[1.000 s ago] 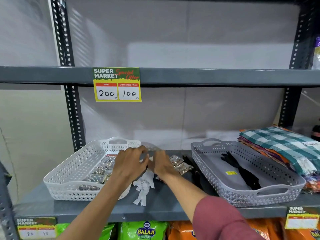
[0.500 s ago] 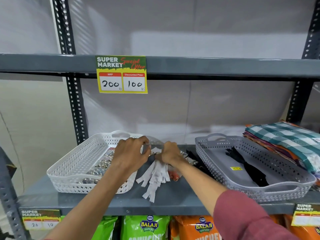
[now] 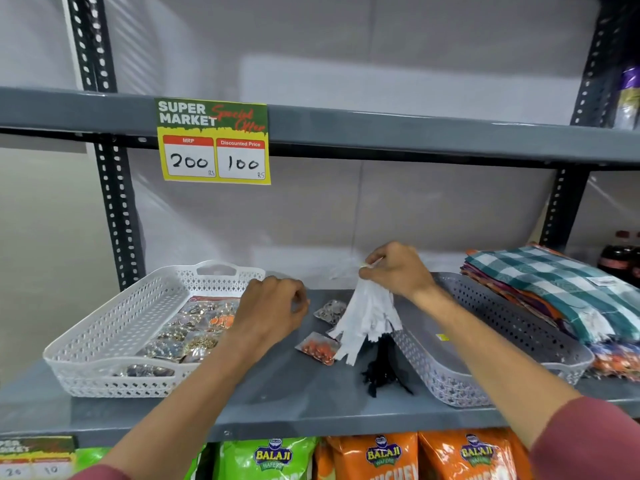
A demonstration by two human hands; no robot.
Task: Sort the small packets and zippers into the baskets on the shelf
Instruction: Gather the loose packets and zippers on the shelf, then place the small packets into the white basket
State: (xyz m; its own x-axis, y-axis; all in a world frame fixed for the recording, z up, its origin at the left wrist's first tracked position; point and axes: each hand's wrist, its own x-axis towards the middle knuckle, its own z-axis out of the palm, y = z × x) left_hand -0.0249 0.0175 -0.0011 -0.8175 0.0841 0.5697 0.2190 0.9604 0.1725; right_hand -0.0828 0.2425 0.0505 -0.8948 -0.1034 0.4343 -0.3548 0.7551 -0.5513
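My right hand (image 3: 398, 268) is raised above the shelf, pinching the top of a bunch of white zippers (image 3: 367, 317) that hangs down between the two baskets. My left hand (image 3: 273, 306) hovers by the right rim of the white basket (image 3: 104, 327), fingers curled with nothing in them. That basket holds several small clear packets (image 3: 188, 332). Two loose packets lie on the shelf: a silvery packet (image 3: 330, 311) and an orange-beaded packet (image 3: 318, 348). Black zippers (image 3: 379, 370) lie beside the grey basket (image 3: 502, 317).
A stack of folded checked cloths (image 3: 561, 289) sits right of the grey basket. Dark bottles (image 3: 620, 254) stand at the far right. A price tag (image 3: 214, 142) hangs from the upper shelf edge. Snack bags (image 3: 381, 455) fill the shelf below.
My right hand has lifted the white zipper bunch off the shelf and carried it right and up. My left hand let go and stayed near the white basket. The loose packets are now uncovered.
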